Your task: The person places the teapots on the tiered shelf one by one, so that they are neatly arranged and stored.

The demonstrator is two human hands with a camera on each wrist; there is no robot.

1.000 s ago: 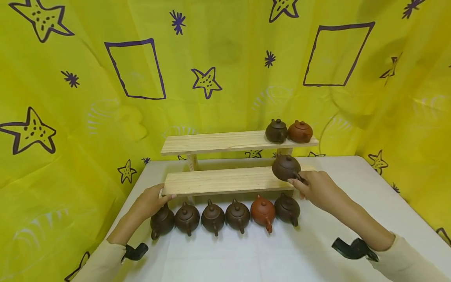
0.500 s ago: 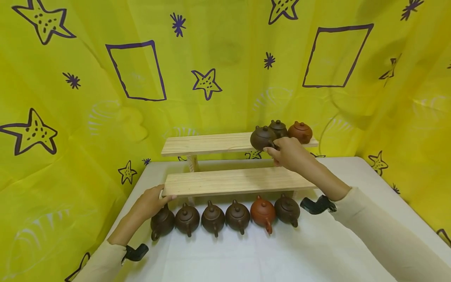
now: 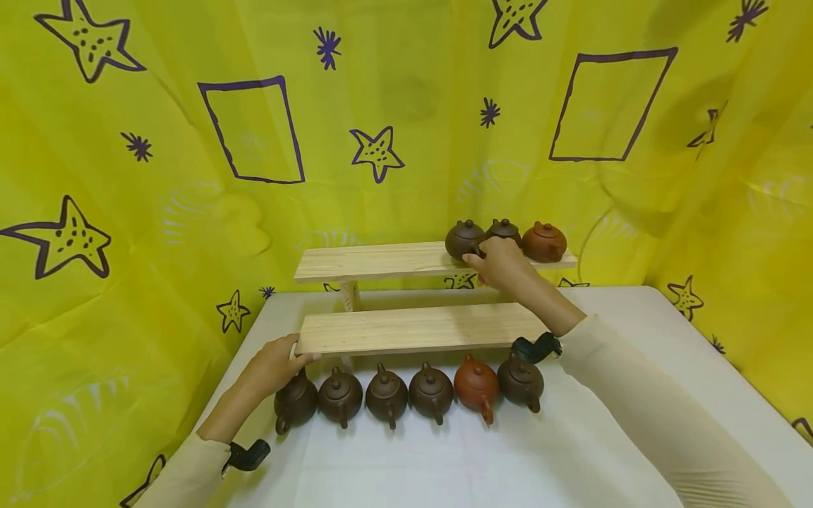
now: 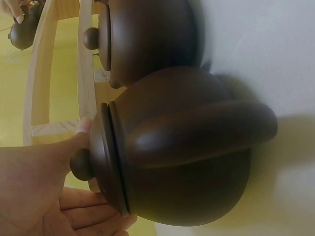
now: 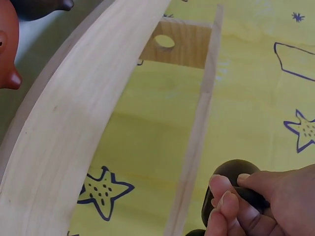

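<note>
My right hand (image 3: 504, 265) pinches the handle of a dark brown teapot (image 3: 463, 241) at the upper shelf (image 3: 375, 261). In the right wrist view, thumb and fingers close round that handle and cover part of the pot (image 5: 234, 169). Beside it on the same shelf sit another dark teapot (image 3: 503, 228), partly behind my hand, and a reddish one (image 3: 544, 242). My left hand (image 3: 274, 363) grips the left end of the lower shelf (image 3: 413, 329), thumb along the front edge. Just below that hand stands a dark teapot (image 4: 187, 147), large in the left wrist view.
A row of teapots stands on the white tablecloth (image 3: 406, 458) before the rack: several dark brown ones (image 3: 387, 396) and a red one (image 3: 477, 388), handles toward me. Yellow patterned cloth (image 3: 406, 92) hangs behind and at both sides.
My right hand has carried the dark teapot from above the lower shelf up and left to the upper shelf, beside the other dark one. The left hand keeps its grip on the shelf end.
</note>
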